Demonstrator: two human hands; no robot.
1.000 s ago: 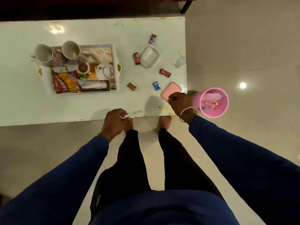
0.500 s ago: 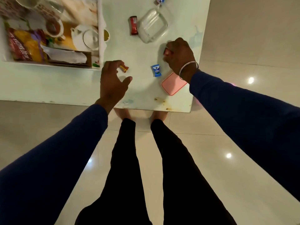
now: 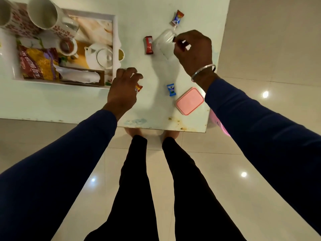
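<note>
table [image 3: 52, 105] is pale and glossy, with stains at its near edge, and shiny floor tiles [image 3: 260, 49] lie beside it. your left hand [image 3: 121, 89] curls round an orange sweet [image 3: 139, 88], low over the table just beside the white tray [image 3: 113, 40]. your right hand [image 3: 192, 53] pinches a small dark sweet [image 3: 180, 43], mostly hidden, right above the clear box [image 3: 165, 44]. a red sweet [image 3: 149, 45] lies just beside that box. a blue sweet [image 3: 170, 90] and a pink lid [image 3: 189, 101] lie between your arms. mugs [image 3: 41, 14], a teapot [image 3: 100, 56] and a snack bag [image 3: 37, 65] fill the tray.
</note>
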